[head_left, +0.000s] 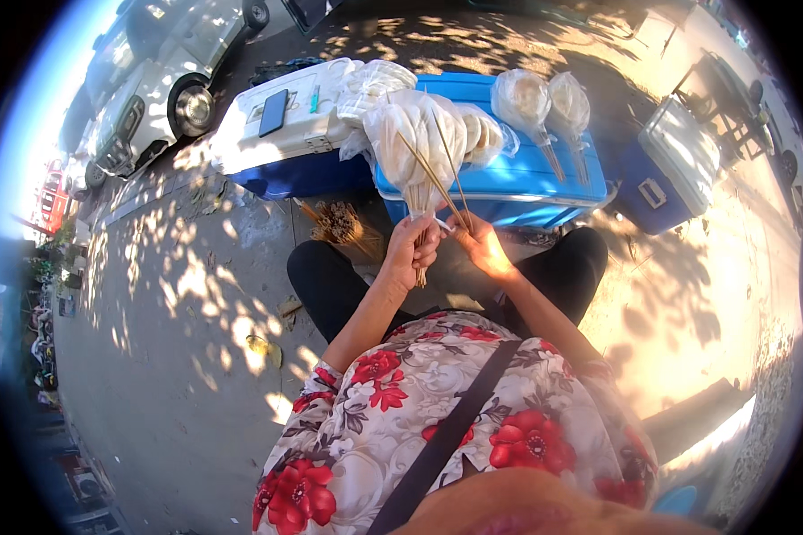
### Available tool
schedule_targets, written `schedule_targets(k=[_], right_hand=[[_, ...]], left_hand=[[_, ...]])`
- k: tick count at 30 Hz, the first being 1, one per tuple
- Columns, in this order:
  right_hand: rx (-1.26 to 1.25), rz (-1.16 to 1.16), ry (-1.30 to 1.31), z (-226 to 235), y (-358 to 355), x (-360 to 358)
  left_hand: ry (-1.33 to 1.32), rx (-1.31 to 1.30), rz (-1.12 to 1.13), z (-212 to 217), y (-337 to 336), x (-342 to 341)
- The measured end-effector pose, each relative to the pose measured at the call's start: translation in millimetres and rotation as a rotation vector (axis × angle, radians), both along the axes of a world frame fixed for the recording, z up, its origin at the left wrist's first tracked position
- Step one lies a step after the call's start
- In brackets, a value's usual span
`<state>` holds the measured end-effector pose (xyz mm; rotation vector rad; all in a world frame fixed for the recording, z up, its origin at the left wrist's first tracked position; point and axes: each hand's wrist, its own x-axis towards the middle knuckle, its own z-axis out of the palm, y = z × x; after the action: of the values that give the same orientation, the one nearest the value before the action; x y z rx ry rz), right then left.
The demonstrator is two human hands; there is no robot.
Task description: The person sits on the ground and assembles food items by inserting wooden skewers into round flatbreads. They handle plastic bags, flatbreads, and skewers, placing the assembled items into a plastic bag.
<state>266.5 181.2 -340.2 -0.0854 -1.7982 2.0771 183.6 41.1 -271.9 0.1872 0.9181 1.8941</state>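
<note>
My left hand (412,248) is closed around a bundle of thin wooden skewers (421,278). At the top of the bundle, pale round pieces sit inside a clear plastic bag (406,134), its mouth gathered just above my fist. My right hand (482,246) is closed beside it, fingertips near the gathered plastic. Two longer thin sticks (437,183) slant up from my right hand, across the front of the bag. A small white strip (446,225) shows between my hands; whether it is a tie or the bag's end I cannot tell.
Ahead stands a blue cooler (544,198) bearing more bagged skewers (521,96). To its left, a white-lidded cooler (241,147) carries a phone (274,113). Loose sticks (337,221) stand in a box near my left knee. Another cooler (660,183) stands right; parked vehicles are beyond.
</note>
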Motion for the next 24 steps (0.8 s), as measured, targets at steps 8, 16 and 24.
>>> schedule_targets(k=[8,16,24], right_hand=[[-0.014,-0.035,-0.015,15.0,-2.2,4.7],[0.597,-0.27,-0.273,84.1,52.4,-47.3],[0.626,-0.239,-0.441,105.3,175.0,-90.8]], left_hand=[[0.184,-0.2,0.123,-4.7,1.5,-3.7],[0.954,-0.19,0.264,-35.9,93.8,-32.1],[0.85,-0.04,0.083,-15.3,197.2,-59.7]])
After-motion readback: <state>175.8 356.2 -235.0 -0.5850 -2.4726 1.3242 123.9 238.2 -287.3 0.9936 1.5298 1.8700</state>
